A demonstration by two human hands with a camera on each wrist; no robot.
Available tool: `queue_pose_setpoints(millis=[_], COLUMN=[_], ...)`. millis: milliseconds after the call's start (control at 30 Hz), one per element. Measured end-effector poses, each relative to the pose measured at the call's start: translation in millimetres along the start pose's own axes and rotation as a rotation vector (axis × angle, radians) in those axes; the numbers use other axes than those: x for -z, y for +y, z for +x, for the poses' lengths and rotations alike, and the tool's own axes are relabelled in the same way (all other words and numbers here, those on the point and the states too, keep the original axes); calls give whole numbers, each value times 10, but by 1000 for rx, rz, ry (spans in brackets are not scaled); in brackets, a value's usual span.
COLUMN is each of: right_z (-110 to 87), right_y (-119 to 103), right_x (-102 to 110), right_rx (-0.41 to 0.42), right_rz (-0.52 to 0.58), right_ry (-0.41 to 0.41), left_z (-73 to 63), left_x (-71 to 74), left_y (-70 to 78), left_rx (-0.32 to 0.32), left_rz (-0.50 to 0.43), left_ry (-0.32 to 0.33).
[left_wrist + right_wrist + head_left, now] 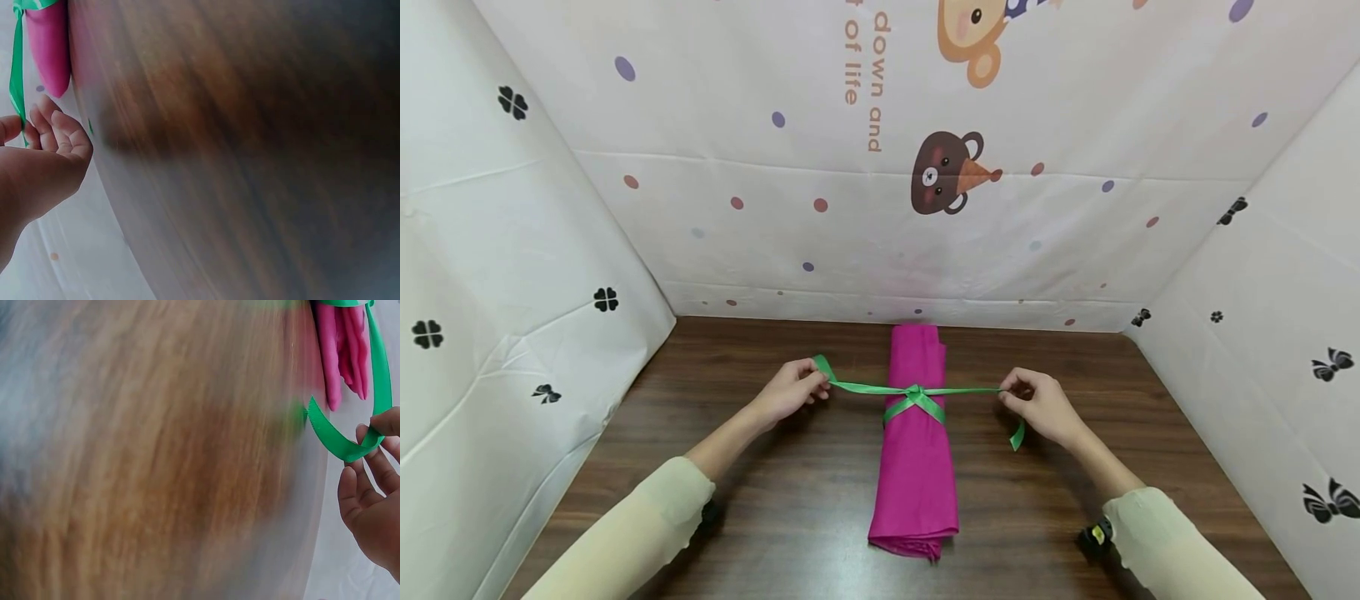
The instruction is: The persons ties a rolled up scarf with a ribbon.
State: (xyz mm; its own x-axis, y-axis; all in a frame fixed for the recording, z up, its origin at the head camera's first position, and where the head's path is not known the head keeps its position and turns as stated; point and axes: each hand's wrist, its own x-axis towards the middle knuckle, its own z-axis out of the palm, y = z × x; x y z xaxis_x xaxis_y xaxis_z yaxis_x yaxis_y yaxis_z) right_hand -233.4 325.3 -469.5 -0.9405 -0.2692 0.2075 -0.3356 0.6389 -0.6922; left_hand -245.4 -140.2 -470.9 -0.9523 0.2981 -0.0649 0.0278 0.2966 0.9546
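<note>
A rolled magenta cloth (914, 475) lies lengthwise on the table, with a green ribbon (868, 388) wrapped around it and crossed in a knot on top. To the left of the roll, my left hand (792, 390) pinches one ribbon end between thumb and finger, a short tail sticking up past the fingertips. On the other side my right hand (1041, 406) pinches the opposite end, its tail hanging below. Both ribbon lengths stretch nearly straight out from the knot. In the right wrist view the ribbon (381, 369) curves through the fingers of the right hand (375, 494).
The dark wood-grain table (760, 517) carries the roll at its middle. A white printed sheet (760, 242) rises behind the table's far edge, with white sheets at left (490, 250) and right (1262, 333). A black wrist device (1096, 537) shows at the right cuff.
</note>
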Motion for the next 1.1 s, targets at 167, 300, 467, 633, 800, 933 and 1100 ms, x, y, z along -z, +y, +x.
queue_pose_setpoints(millis=[167,300,467,633,800,933,1100], right_z=[-12,-20,-24,-28,-45,-58,-72], right_y=[18,38,60,70,72,80,84], right_x=[6,12,15,21,32,26,8], right_rx=[-4,-11,-18,-14,-15,-18,-22], right_rz=[10,8,11,16,10,3,5], right_ry=[1,-2,2,5,14,14,-2], left_z=[-12,-19,-25,-63,-85,-92,-104], left_x=[12,23,36,61,78,74,52], left_y=[-5,-17,-28,0,-20,-46,-34], left_rx=[0,5,4,-3,-11,-7,0], left_rz=[14,20,17,22,31,56,73], left_ry=[2,6,1,-8,-18,-22,-53])
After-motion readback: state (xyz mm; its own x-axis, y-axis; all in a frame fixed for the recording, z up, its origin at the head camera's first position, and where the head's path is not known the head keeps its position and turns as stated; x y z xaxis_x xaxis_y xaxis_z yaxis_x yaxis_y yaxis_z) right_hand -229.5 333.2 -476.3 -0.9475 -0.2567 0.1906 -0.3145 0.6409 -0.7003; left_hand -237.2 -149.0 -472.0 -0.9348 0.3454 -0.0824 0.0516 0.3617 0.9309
